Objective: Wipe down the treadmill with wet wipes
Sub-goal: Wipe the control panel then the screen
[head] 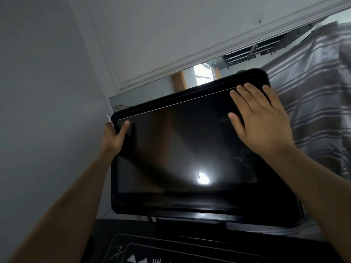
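Console (171, 249) low | left hand (114, 137) grips screen (180, 145) corner, wipe (107, 117) behind | right hand (260, 120) flat, fingers straight | likely slick, fragile: hold bezel (190, 90)

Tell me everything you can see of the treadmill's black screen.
The screen is a large flat rectangle with rounded corners and a glossy black frame, plastic by the look. Its glass is dark and mirrors a bright light spot low in the middle. It looks tilted, top right corner highest, above the console. The left hand grips its top left corner, thumb on the front; a white scrap, perhaps a wipe, shows there. The right hand lies flat on the top right corner.
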